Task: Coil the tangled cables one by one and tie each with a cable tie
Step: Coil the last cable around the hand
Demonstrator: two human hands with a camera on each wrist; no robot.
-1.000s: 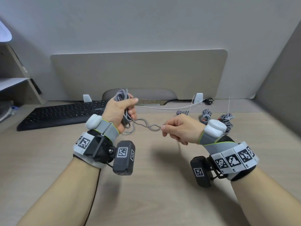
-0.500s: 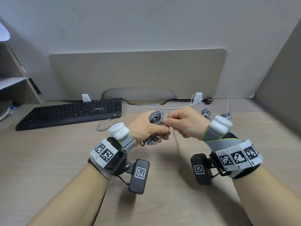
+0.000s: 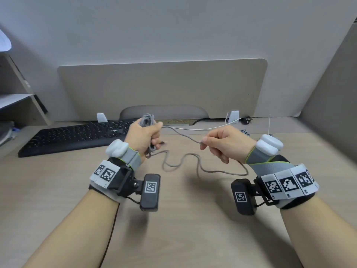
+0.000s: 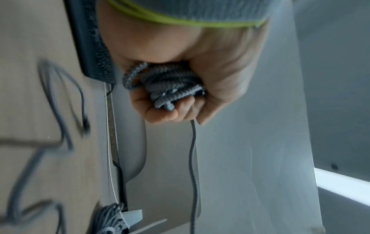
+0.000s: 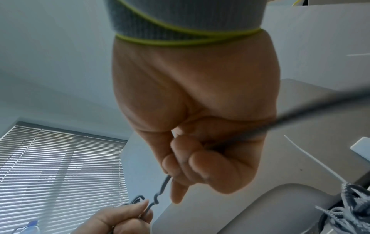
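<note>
My left hand point(image 3: 146, 136) grips a half-wound coil of grey braided cable point(image 3: 147, 120), raised above the desk; the wrist view shows the bundle point(image 4: 170, 85) inside the curled fingers. From the coil a strand point(image 3: 181, 135) runs right to my right hand point(image 3: 218, 144), which pinches it between thumb and forefinger. The loose tail point(image 3: 195, 167) snakes over the wooden desk point(image 3: 173, 229) between my wrists. In the right wrist view the strand point(image 5: 160, 191) leaves the right fingers toward the left hand point(image 5: 124, 220). A white cable tie point(image 3: 201, 128) lies behind the hands.
A black keyboard point(image 3: 73, 136) sits at the back left. Tied grey cable coils point(image 3: 245, 132) lie at the back right, one with a white tie sticking up point(image 3: 269, 124). A beige divider panel point(image 3: 164, 88) closes the back; shelving point(image 3: 17, 105) stands at the left.
The hands were together at the coil half a second ago; now they have drawn apart, the left lifting the coil back and left, the right sliding out along the strand.
</note>
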